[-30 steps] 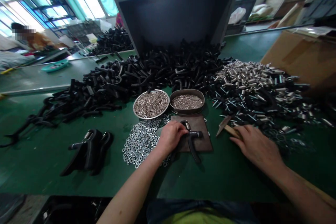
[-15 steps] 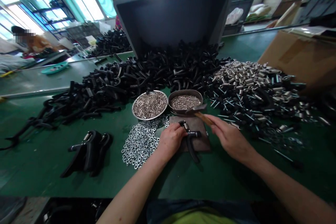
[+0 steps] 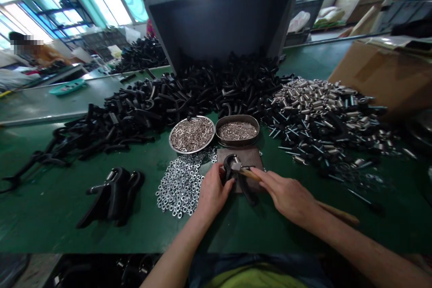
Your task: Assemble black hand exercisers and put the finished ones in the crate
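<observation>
My left hand (image 3: pixel 212 193) is closed on a black hand-grip piece (image 3: pixel 232 173) that rests on a dark brown plate (image 3: pixel 251 155) on the green table. My right hand (image 3: pixel 286 195) grips a wooden-handled hammer (image 3: pixel 337 213), whose metal head touches the top of the grip piece. Just left of my left hand lies a heap of small silver nuts (image 3: pixel 178 180).
Behind the plate stand a round tray of metal pins (image 3: pixel 192 134) and an oval tin of small parts (image 3: pixel 237 130). A big heap of black handles (image 3: pixel 162 99), a tipped grey bin (image 3: pixel 222 18), silver springs (image 3: pixel 320 103), finished grips (image 3: pixel 113 195), a cardboard box (image 3: pixel 388 72); a person sits far left.
My right hand took the hammer from the table at the right, raised it over the plate, then brought its head down onto the grip piece. My left hand stayed on the piece.
</observation>
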Tool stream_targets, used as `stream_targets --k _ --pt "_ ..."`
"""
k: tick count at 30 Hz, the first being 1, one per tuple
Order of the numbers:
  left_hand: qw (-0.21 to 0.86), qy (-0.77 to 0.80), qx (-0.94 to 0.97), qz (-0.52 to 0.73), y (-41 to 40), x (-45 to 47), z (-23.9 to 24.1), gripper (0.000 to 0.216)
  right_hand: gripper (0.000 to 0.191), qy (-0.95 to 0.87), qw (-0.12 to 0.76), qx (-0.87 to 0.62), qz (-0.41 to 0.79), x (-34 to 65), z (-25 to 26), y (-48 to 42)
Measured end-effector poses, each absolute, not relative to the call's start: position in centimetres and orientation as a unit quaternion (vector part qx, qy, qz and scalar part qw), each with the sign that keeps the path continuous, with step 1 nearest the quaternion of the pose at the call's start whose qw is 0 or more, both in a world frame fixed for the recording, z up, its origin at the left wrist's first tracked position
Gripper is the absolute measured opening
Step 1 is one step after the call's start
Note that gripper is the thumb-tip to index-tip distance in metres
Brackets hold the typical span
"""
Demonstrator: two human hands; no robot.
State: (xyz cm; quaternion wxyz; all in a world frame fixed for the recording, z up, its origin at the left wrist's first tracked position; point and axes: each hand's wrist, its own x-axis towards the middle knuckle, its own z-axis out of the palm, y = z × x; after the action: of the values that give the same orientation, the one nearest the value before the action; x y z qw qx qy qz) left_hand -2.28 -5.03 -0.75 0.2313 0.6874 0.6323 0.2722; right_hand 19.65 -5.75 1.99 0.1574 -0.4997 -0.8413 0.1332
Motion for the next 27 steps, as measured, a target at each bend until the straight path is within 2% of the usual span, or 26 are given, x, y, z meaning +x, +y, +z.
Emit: stream_targets --k 5,7,9,11,14,17,18,20,21,24,27 --pt "0.238 0.586 0.727 0.268 -4.3 -2.7 -0.5 0.034 0.041 -0.826 0.162 -0.539 -0.007 22.8 -0.4 -6.5" --pt "0.333 0.590 0.663 0.318 -4.2 -2.7 -0.5 0.035 0.041 -0.805 0.144 -0.569 -0.085 24.9 -1.4 -6.8" --pt "0.481 0.581 0.530 0.387 -4.3 -2.3 -0.4 0.036 0.038 -0.791 0.114 -0.587 -0.130 26.4 -2.0 -6.9" --pt "0.609 0.554 0.361 0.438 -4.8 -1.4 -0.1 0.036 0.034 -0.794 0.105 -0.584 -0.134 26.8 -1.9 -6.3" --pt "0.692 0.518 0.178 0.471 -6.0 0.2 0.7 0.041 0.031 -0.815 0.152 -0.554 -0.081 25.2 -0.1 -3.5" --pt "0.713 0.489 0.148 0.480 -7.2 1.4 1.4 0.049 0.029 -0.833 0.187 -0.521 -0.025 21.8 2.3 1.5" --pt "0.715 0.484 0.162 0.478 -7.7 1.6 1.6 0.050 0.029 -0.835 0.173 -0.522 -0.019 20.6 3.0 3.4" --pt "0.716 0.483 0.197 0.464 -8.4 1.7 2.0 0.050 0.026 -0.837 0.078 -0.541 -0.006 18.2 3.8 7.2" --pt "0.717 0.488 0.212 0.450 -8.7 1.6 2.3 0.050 0.023 -0.834 0.058 -0.549 0.000 17.2 4.0 8.9" --pt "0.702 0.515 0.273 0.409 -9.2 0.5 3.2 0.053 0.014 -0.828 0.014 -0.560 0.012 15.3 3.6 12.4" --pt "0.635 0.543 0.379 0.398 -7.9 -1.0 4.0 0.047 0.013 -0.825 -0.009 -0.564 0.021 15.1 2.8 13.6"
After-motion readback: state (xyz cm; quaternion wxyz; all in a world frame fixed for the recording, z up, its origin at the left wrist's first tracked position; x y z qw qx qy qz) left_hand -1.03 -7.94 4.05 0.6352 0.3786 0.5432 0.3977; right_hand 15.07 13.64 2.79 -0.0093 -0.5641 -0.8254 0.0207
